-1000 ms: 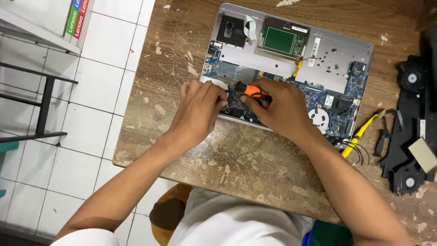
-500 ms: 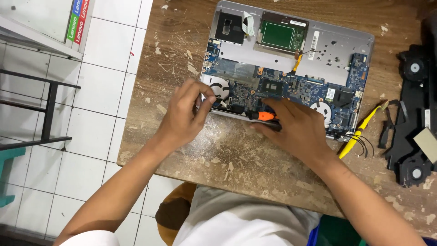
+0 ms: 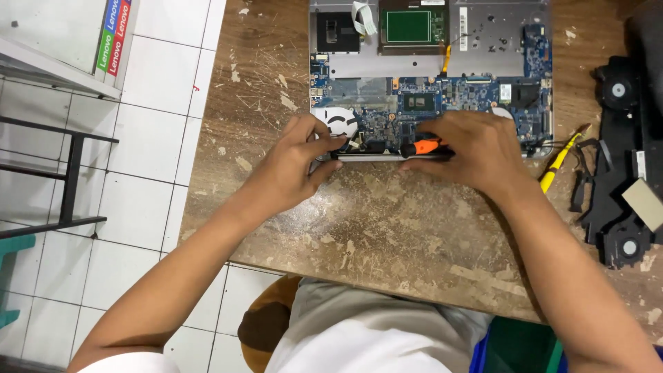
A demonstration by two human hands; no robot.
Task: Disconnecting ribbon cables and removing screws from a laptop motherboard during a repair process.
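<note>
screwdriver [image 3: 423,146]: orange-black | circuit board [image 3: 476,93]: blue | table [image 3: 387,221]: mottled brown

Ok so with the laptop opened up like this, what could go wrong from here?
The orange-handled screwdriver in the right hand lies over the bare blue motherboard; a slip might scratch it. The left hand pinches by the white fan, where small connectors could bend. The scratched wooden table carries grit that may get into the board.

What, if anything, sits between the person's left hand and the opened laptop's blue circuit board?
Nothing visible: the left hand already rests on the blue circuit board at its near edge, fingertips beside the white round fan.
</note>
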